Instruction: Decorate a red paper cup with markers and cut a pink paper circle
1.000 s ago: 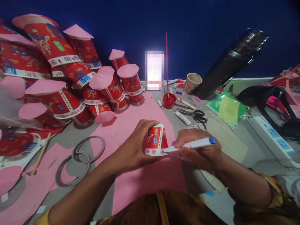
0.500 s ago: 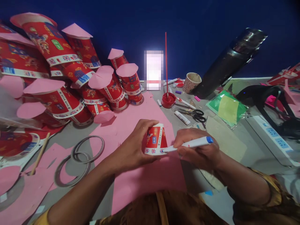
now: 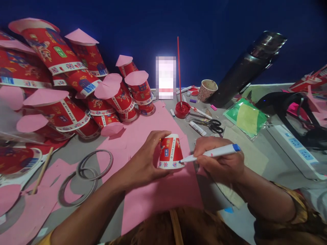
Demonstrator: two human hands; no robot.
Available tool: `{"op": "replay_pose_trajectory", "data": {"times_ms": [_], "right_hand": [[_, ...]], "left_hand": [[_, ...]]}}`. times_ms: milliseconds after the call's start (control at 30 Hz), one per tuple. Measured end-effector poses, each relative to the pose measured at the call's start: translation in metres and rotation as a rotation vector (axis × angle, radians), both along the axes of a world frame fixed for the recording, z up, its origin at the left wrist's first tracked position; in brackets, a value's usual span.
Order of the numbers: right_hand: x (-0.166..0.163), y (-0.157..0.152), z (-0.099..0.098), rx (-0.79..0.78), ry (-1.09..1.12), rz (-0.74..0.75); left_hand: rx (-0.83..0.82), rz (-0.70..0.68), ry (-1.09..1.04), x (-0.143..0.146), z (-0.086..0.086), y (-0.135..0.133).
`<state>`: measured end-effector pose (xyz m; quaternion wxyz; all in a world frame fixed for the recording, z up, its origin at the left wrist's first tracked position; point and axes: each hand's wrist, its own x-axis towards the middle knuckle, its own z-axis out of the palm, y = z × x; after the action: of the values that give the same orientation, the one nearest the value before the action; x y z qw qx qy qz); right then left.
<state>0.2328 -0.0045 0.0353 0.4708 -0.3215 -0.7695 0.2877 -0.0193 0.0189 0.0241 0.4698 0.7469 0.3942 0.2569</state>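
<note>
Overhead: grey table point(image 3: 258, 163), pink paper point(image 3: 163, 194), blue wall point(image 3: 143, 30).

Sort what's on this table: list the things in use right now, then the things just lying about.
In use:
left hand
upturned red paper cup
right hand
white marker
pink paper sheet

Lying about:
scissors
metal rings
red paint pot
stacked capped cups
power strip

Deep blue wall point(image 3: 143, 20) behind a grey worktable point(image 3: 258, 160). Bright glowing white rectangle point(image 3: 166, 77) leans against the wall. Room otherwise dim.
</note>
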Motion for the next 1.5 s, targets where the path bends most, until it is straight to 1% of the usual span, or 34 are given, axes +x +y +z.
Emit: {"op": "replay_pose_trajectory", "data": {"times_ms": [100,233,333,433,600,667,867,1100,1233,1367,1500], "right_hand": [[-0.001,0.0,0.004,0.031,-0.043,0.052],[-0.003,0.002,0.005,0.044,-0.056,0.045],[-0.002,0.002,0.002,0.017,-0.003,-0.002],[0.0,0.002,-0.001,0.013,0.06,-0.067],[0.0,0.001,0.0,-0.013,0.048,-0.102],[-0.001,0.001,0.001,-0.008,0.037,-0.094],[0.0,0.002,0.004,-0.023,0.014,-0.007],[0.0,0.002,0.006,-0.014,0.004,-0.011],[0.0,0.002,0.006,-0.013,-0.008,-0.011],[-0.001,0.002,0.007,0.007,-0.02,-0.02],[-0.001,0.001,0.007,-0.006,-0.012,-0.025]], "left_hand": [[0.006,-0.004,-0.006,0.0,0.0,0.0],[-0.011,0.003,-0.012,0.001,0.0,-0.001],[-0.01,0.018,-0.007,0.001,-0.001,-0.002],[-0.026,0.051,-0.038,-0.001,-0.005,-0.001],[0.023,0.052,-0.112,-0.003,-0.014,0.002],[0.024,0.047,-0.115,-0.003,-0.015,0.003],[-0.014,0.051,-0.127,-0.003,-0.015,0.001],[0.006,0.033,-0.114,-0.004,-0.017,0.002],[0.01,0.047,-0.13,-0.004,-0.019,0.002],[0.022,0.044,-0.128,-0.002,-0.017,0.002],[0.017,0.053,-0.148,-0.001,-0.016,0.002]]}}
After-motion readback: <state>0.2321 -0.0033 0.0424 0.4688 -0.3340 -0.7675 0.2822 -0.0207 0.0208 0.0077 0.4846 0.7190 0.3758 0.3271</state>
